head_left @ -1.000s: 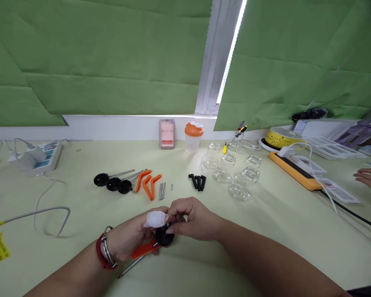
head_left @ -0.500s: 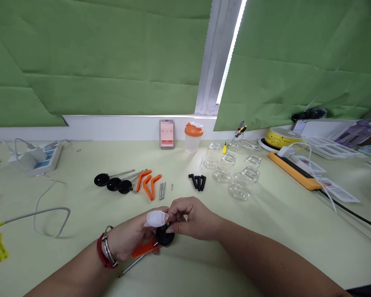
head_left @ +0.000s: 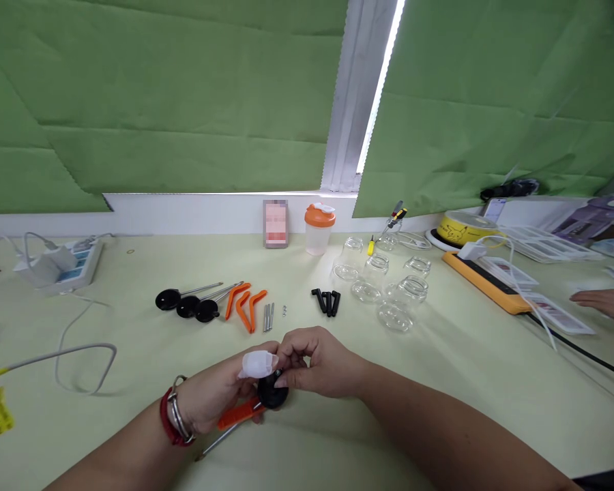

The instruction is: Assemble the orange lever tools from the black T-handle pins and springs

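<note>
One black round part (head_left: 273, 393) held low in front, between the left hand (head_left: 220, 389) and the right hand (head_left: 320, 361). In the left hand, with a white wrap (head_left: 257, 364) around one digit: a closed hold on an orange handle (head_left: 237, 414), just beside the black round part. In the right hand: a narrow pinch, thumb against the black round part; too hidden to tell whether anything small sits between the fingertips. Below the orange handle, a metal rod (head_left: 218, 441), slanting toward the lower left. Beyond, on the pale green table (head_left: 440, 429), from left to right: three black discs (head_left: 207, 310) with thin rods, three bent orange pieces (head_left: 242, 310), silver pins (head_left: 269, 318), tiny metal bits (head_left: 284, 311), three black elbow pieces (head_left: 329, 303) and clear glasses (head_left: 368, 292). Farther back, an orange-lidded cup (head_left: 320, 232). At far right, past an orange power strip (head_left: 486, 283), another person's hand (head_left: 611, 303)
</note>
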A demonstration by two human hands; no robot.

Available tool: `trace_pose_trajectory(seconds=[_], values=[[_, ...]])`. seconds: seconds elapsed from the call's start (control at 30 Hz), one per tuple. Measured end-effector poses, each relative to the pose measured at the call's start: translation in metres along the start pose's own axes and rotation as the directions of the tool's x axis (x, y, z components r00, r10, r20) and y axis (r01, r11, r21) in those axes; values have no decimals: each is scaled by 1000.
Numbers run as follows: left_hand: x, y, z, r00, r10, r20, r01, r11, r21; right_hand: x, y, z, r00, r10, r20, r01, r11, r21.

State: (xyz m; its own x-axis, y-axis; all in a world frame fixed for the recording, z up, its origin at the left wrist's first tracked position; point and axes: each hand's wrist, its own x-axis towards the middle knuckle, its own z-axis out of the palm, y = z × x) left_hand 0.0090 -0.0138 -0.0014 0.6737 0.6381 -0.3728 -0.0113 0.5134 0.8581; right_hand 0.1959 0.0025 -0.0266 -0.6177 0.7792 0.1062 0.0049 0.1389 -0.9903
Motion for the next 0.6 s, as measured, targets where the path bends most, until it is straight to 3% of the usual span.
trace_pose_trajectory(seconds=[0.6], values=[[0, 1, 2, 1000, -7, -13, 7, 1000, -8, 0, 0, 0, 999, -25, -26, 24, 998, -53]])
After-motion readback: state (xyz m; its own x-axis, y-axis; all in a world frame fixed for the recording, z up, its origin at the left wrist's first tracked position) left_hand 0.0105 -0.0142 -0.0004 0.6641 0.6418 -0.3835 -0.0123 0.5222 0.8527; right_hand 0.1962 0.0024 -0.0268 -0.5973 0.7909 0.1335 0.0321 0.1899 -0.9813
